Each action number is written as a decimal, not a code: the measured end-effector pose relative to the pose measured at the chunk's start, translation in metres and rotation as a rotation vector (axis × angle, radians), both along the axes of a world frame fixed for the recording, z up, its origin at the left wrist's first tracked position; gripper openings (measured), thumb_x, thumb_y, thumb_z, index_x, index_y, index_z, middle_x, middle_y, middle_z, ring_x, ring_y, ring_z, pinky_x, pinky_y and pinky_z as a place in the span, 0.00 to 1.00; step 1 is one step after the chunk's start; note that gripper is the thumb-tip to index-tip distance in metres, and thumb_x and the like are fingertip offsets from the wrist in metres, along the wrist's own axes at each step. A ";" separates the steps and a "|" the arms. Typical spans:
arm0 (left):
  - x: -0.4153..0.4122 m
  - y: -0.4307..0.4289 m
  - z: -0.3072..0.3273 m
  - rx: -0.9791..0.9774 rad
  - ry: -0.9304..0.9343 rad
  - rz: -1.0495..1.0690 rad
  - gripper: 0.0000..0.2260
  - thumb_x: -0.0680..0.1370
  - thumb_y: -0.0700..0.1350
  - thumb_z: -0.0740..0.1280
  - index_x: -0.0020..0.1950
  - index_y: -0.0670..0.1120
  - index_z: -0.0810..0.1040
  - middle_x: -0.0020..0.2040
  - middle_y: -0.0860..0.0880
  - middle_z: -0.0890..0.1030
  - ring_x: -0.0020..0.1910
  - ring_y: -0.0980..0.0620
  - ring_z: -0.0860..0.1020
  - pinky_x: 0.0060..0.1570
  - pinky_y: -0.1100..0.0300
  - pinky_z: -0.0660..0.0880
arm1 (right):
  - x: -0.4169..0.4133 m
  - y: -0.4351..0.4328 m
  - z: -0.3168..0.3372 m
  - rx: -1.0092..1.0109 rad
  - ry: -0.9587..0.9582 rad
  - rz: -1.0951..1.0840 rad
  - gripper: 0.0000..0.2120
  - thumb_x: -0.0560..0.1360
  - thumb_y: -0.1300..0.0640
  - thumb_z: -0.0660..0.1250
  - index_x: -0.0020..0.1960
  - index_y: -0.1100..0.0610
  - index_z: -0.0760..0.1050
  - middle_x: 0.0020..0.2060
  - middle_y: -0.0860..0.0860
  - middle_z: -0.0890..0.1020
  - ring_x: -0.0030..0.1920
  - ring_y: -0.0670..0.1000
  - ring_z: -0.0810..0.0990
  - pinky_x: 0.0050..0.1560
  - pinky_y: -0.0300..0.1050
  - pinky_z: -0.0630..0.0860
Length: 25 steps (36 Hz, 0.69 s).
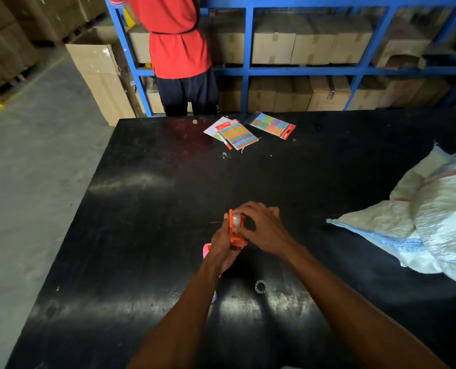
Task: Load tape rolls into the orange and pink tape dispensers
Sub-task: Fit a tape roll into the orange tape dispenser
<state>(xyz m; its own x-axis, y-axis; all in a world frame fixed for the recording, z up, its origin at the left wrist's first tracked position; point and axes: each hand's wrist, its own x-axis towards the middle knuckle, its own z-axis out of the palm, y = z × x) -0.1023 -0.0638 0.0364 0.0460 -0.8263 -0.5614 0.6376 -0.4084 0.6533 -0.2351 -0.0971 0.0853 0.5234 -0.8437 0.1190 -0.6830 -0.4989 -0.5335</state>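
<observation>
My left hand grips the orange tape dispenser above the black table, holding it upright. A clear tape roll sits in the dispenser's top part, and the fingers of my right hand are closed on that roll from the right. The pink tape dispenser lies on the table just left of my left wrist, mostly hidden by it. A small loose ring-shaped roll lies on the table between my forearms. Another small pale piece peeks out beside my left forearm.
Two packs of coloured sticky notes and a red pen lie at the table's far side. A white woven sack covers the right side. A person in a red shirt stands behind the table at blue shelving with cardboard boxes.
</observation>
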 end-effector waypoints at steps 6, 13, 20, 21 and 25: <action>0.001 -0.007 -0.001 0.023 -0.050 0.039 0.18 0.77 0.58 0.64 0.49 0.43 0.83 0.46 0.42 0.83 0.45 0.45 0.80 0.57 0.44 0.75 | 0.005 0.000 0.005 -0.201 0.073 -0.025 0.11 0.74 0.45 0.67 0.56 0.43 0.73 0.56 0.41 0.78 0.59 0.45 0.72 0.55 0.48 0.58; 0.005 -0.006 0.007 0.026 -0.133 0.038 0.19 0.78 0.58 0.63 0.45 0.44 0.83 0.40 0.44 0.84 0.39 0.47 0.80 0.45 0.52 0.77 | 0.011 0.003 0.002 -0.298 0.017 -0.083 0.05 0.75 0.48 0.68 0.50 0.46 0.78 0.52 0.41 0.81 0.59 0.45 0.75 0.64 0.55 0.62; 0.006 -0.005 0.005 0.033 -0.165 0.043 0.19 0.78 0.58 0.62 0.48 0.43 0.82 0.38 0.45 0.84 0.35 0.49 0.81 0.37 0.57 0.77 | 0.016 0.002 0.012 -0.323 -0.013 -0.085 0.02 0.75 0.52 0.67 0.47 0.48 0.78 0.52 0.43 0.79 0.57 0.47 0.75 0.62 0.51 0.58; 0.007 -0.004 0.004 0.037 -0.168 0.049 0.19 0.78 0.58 0.62 0.49 0.43 0.82 0.39 0.45 0.84 0.36 0.49 0.81 0.36 0.58 0.76 | 0.016 0.002 0.016 -0.335 -0.017 -0.081 0.02 0.75 0.52 0.67 0.46 0.48 0.78 0.51 0.43 0.79 0.57 0.47 0.75 0.61 0.50 0.58; 0.011 -0.003 0.006 0.045 -0.166 0.080 0.20 0.79 0.57 0.61 0.50 0.42 0.81 0.41 0.43 0.82 0.37 0.48 0.79 0.37 0.57 0.76 | 0.016 0.008 0.028 -0.372 -0.035 -0.033 0.01 0.75 0.52 0.68 0.44 0.48 0.78 0.48 0.43 0.78 0.54 0.47 0.74 0.59 0.52 0.61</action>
